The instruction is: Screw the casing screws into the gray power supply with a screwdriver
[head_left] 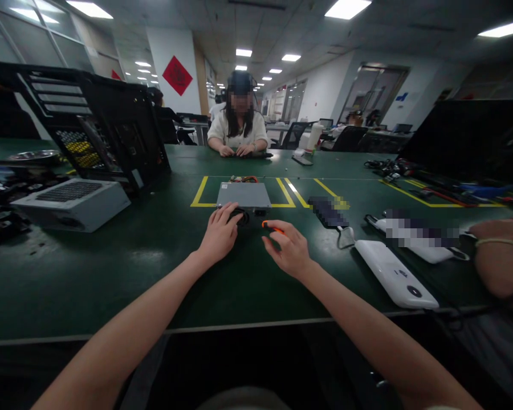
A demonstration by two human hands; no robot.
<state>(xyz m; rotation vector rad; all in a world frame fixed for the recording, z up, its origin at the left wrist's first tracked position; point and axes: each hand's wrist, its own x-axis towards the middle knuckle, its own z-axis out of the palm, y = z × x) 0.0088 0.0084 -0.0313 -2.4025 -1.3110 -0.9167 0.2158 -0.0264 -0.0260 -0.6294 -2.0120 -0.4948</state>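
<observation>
A grey computer power supply [244,195] lies on the green table in front of me, its coloured wires at the far side. My left hand [221,232] rests palm down at its near left edge, fingers stretched out. A black coiled cable [243,216] shows beside the thumb, partly hidden by that hand. To the right, my right hand [289,249] is bent above the table, a little apart from the power supply. Its fingers hold a small orange object [274,226]; most of it is hidden, and its kind cannot be made out.
A black computer case [106,125] and another power supply [74,202] stand at left. White power banks [395,273] and a phone [328,212] lie at right, near another person's arm [502,256]. A person [238,122] sits opposite. Yellow tape [199,193] marks the table.
</observation>
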